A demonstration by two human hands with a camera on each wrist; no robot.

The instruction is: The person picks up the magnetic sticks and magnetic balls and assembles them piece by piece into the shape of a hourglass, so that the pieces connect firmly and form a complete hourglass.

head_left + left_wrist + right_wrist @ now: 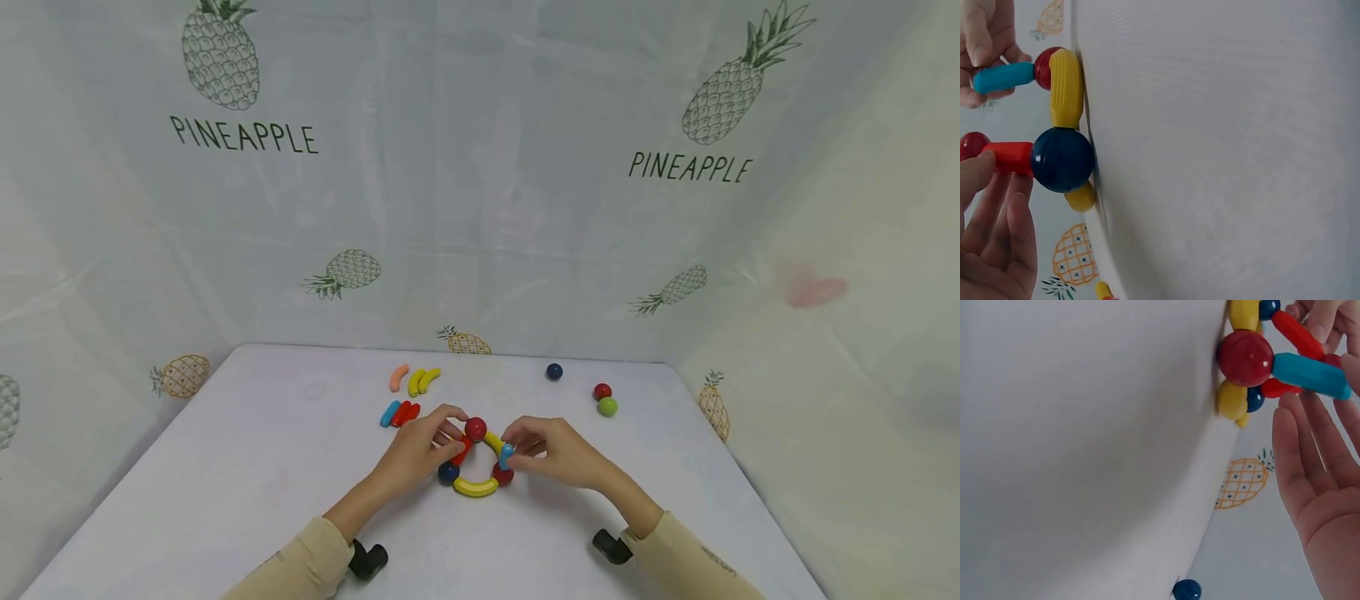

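Near the middle of the white table stands a small frame of toy sticks and balls. Curved yellow sticks [476, 487] form its base, joined by a front navy ball [1063, 160] and a red ball [1245, 358] at the right. My left hand [420, 446] pinches a red stick [1013, 157] that rises from the navy ball toward an upper red ball [476, 429]. Another red stick [1280, 387] climbs from a navy ball at the back. My right hand [558, 450] pinches a light-blue stick [1310, 374], its lower end against the base's red ball.
Behind and left lie a light-blue stick [390, 413], red sticks [402, 413], yellow curved sticks [428, 381] and a peach curved stick [399, 377]. At the back right are a navy ball [554, 372], a red ball [602, 391] and a green ball [607, 407]. A pineapple-printed curtain [480, 208] hangs behind.
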